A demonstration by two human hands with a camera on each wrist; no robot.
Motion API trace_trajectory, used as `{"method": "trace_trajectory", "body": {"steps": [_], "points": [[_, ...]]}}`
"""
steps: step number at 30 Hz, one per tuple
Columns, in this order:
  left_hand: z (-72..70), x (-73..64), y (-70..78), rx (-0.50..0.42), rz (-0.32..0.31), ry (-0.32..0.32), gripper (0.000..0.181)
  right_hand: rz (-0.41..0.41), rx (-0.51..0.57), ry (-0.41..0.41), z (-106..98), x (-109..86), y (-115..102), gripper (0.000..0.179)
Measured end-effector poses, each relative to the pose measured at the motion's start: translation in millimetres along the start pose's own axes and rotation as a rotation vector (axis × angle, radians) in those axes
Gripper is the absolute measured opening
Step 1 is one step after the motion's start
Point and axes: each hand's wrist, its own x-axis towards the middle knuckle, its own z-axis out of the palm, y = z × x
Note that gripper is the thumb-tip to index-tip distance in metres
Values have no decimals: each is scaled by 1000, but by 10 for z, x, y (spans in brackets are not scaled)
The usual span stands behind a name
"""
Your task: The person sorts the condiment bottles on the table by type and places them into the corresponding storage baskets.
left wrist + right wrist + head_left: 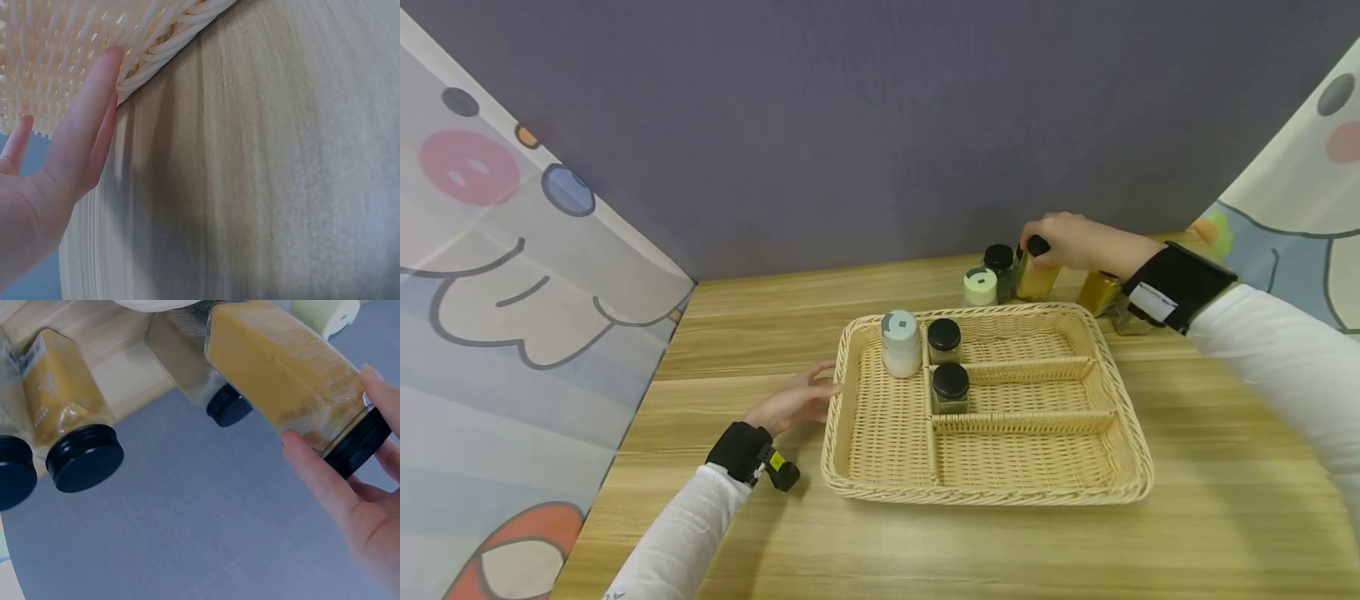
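Observation:
My right hand pinches a clear jar of yellow powder near its black lid, thumb and fingers on opposite sides. In the head view that jar is behind the basket's back edge. My left hand rests its extended fingers against the left side of a divided wicker basket. Inside the basket, a white shaker stands in the long left compartment. Two black-lidded jars occupy the right part: one jar in the back compartment, another jar in the middle one.
Behind the basket stand a shaker with a pale yellow-green top and a black-lidded jar. Beneath my right wrist are another yellow-powder jar and a clear jar. A grey panel borders the wooden table's back; printed cloths flank it.

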Motion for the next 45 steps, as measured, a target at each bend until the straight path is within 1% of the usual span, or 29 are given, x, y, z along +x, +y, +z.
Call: {"method": "trace_trajectory", "body": {"steps": [10, 18, 28, 37, 42, 45], "points": [[9, 0, 17, 4, -10, -1, 53, -28, -17, 26, -47, -80, -97, 31], [100, -88, 152, 17, -3, -16, 54, -55, -15, 43, -42, -159, -187, 29], [111, -93, 148, 6, -2, -17, 53, -93, -22, 69, -37, -235, -315, 30], [117, -96, 143, 7, -1, -16, 52, -131, -27, 86, 21, -297, -434, 27], [124, -107, 147, 9, -1, -19, 52, -119, -35, 63, 50, -346, -506, 27], [123, -111, 150, 9, -1, -16, 52, -134, -50, 49, 56, -376, -553, 28]]}}
